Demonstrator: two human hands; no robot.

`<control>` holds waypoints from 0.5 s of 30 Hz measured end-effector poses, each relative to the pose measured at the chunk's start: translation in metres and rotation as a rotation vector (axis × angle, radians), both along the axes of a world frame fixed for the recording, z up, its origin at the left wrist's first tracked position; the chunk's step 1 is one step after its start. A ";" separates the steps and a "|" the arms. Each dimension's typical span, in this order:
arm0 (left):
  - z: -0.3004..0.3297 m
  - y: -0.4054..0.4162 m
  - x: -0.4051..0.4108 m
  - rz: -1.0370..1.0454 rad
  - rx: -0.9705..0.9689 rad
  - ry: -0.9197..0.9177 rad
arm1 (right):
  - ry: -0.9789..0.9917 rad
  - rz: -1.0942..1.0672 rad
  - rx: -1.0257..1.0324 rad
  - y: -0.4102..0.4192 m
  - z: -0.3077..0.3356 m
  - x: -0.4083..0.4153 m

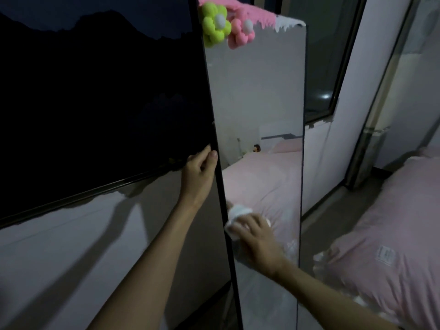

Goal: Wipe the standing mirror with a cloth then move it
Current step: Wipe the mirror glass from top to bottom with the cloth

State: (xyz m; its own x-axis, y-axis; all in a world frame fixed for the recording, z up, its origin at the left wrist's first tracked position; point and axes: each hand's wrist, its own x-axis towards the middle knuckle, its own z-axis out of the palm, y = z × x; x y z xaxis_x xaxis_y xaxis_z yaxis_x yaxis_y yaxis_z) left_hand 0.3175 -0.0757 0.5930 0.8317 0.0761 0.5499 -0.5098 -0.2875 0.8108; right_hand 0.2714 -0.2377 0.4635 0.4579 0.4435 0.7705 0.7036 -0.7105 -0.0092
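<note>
Mirror (pixel 257 96): tall, narrow, upright with a slight lean, long axis vertical; stands directly ahead of the person, between a dark window on the left and a bed on the right. Thin black frame along the left edge.

Left hand (pixel 199 171): grips the mirror's left edge at mid-height, thumb and fingers pinched on the frame, steadying it.

Right hand (pixel 256 236): lower, pressed flat against the glass, clenched on a white cloth (pixel 237 214) near the left edge. This hand is the nearer to the unwiped lower glass.

Glass: streaks or haze show below and right of the cloth; judged mid-wipe, moving not yet begun.

Decorations: green flower (pixel 215 23) and pink flower (pixel 241 32) at the top corner, with pink and white trim (pixel 259 15) along the top edge.

Surroundings: bed (pixel 385 222) with pink cover just right of the mirror; window (pixel 95 91) and wall just left. Both stand close, so any shift of the mirror looks tight sideways.
</note>
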 end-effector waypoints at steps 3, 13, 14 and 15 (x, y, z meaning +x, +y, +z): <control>-0.016 0.001 -0.003 0.023 0.011 -0.017 | 0.104 0.040 -0.036 -0.012 -0.010 -0.003; -0.053 -0.004 -0.019 -0.169 -0.064 0.146 | 0.001 -0.124 0.245 0.014 0.026 0.003; -0.054 -0.003 -0.019 -0.154 -0.075 0.153 | 0.046 -0.111 0.228 0.011 0.003 -0.004; -0.056 -0.003 -0.019 -0.134 -0.080 0.151 | 0.111 -0.090 0.196 0.005 -0.022 -0.012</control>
